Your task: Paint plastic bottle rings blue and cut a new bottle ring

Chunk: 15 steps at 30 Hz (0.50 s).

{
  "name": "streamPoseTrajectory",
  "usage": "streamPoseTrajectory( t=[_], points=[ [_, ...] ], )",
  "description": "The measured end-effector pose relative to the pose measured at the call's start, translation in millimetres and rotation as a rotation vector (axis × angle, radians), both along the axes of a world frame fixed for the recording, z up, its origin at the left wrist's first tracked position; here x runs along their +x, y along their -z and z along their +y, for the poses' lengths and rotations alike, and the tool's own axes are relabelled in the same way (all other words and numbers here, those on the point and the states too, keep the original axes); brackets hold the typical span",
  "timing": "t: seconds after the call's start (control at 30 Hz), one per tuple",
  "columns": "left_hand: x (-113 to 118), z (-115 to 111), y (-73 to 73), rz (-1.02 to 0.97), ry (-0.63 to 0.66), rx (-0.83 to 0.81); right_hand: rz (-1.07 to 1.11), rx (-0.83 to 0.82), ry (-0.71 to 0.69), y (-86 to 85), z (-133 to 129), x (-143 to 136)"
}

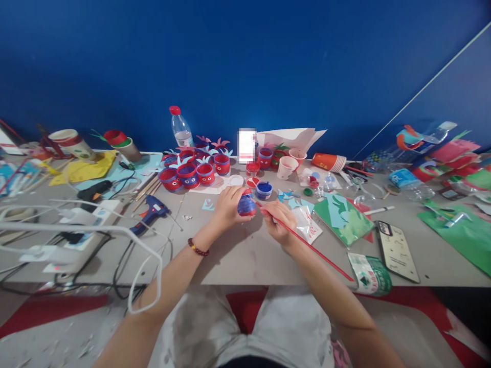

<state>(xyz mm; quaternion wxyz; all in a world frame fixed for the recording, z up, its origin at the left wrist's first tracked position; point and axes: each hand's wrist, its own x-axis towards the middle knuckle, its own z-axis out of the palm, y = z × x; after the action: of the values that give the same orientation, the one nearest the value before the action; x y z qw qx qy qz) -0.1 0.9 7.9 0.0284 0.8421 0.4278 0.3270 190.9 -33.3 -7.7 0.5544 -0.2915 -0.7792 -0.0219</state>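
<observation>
Left hand (229,210): here it is, wrapped around the small painted cup, fingers curled over its left side, a beaded bracelet (198,247) at the wrist.
Right hand (281,221): gripping the red brush (312,247) near its tip end, the long handle slanting down to the right and near.
Small painted cup (246,204): up between the two hands, blue around the middle with red bands, the brush tip right at its right side; contact is too small to tell.
Paint: blue paint jar (263,191) open just beyond the hands, red paint jar (253,169) farther back.
Decorated cups: and look at this crowd, far and left of center, red and blue, some with eyes, the red-and-blue cup (187,176) among them, a red-capped bottle (181,132) behind.
Left side: blue glue gun (152,212) lying beside a white power strip (86,237), cables looping over the desk (230,263).
Right side: green sheet (341,219) with pale blue paper on it, then a phone (398,251), with a green-and-white packet (371,275) at the near edge.
</observation>
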Motion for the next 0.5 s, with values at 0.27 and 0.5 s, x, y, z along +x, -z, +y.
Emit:
streamPoseTrajectory(
  t=[0.27,0.5],
  points=[
    [0.7,-0.5,-0.2,0.008,-0.005,-0.014,0.006,0.002,-0.002,-1.2,-0.9,-1.4],
    [0.9,-1.1,-2.6,0.02,-0.008,-0.027,0.002,-0.004,-0.015,-1.0,-0.8,-1.4]
  ],
)
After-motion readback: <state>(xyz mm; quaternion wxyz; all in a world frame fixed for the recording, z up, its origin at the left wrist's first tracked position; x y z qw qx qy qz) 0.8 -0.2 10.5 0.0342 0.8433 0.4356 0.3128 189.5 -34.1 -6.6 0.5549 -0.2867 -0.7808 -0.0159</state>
